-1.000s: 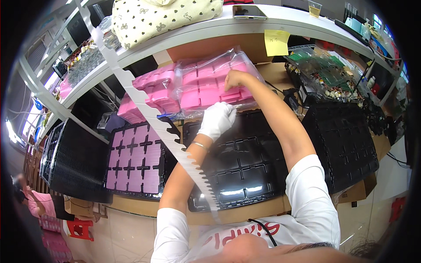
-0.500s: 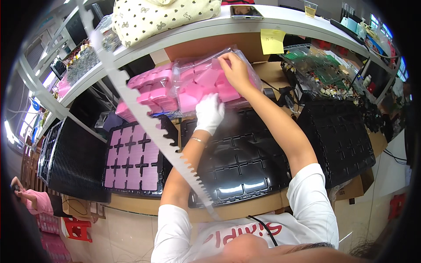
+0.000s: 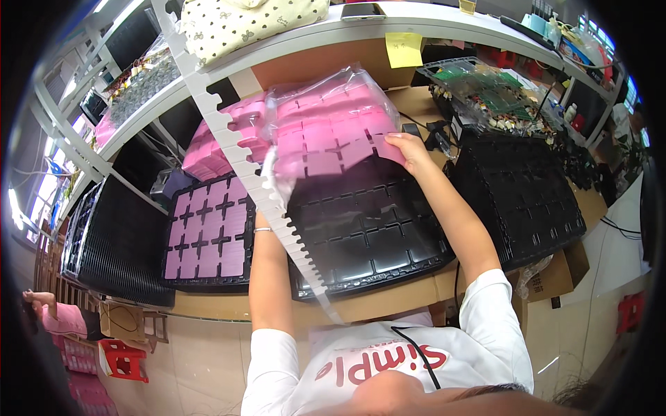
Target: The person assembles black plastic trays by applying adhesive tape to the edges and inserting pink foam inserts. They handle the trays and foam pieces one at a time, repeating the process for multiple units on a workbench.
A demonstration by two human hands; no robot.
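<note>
A thin pink foam sheet [image 3: 326,163] with cross-shaped cutouts hangs between my hands, above the far part of a shiny black plastic tray [image 3: 361,243]. My bare right hand [image 3: 412,152] pinches its right end between thumb and fingers. At the left end is my left hand [image 3: 279,186] in a white glove, closed on the sheet's edge; a pale notched strip and blur partly hide its fingers. Just behind lies a clear plastic bag [image 3: 347,84] holding stacked pink foam.
Left of the middle tray stands a black tray with pink foam in it [image 3: 208,232], beside a tall stack of black trays [image 3: 125,243]. More black trays [image 3: 520,201] stand at the right. The notched strip [image 3: 239,156] crosses the view diagonally. A white shelf [image 3: 291,38] runs behind.
A pink foam sheet has come off the bagged pile, held by both hands. My right hand moved right and nearer; my left moved left. The view shifted slightly.
</note>
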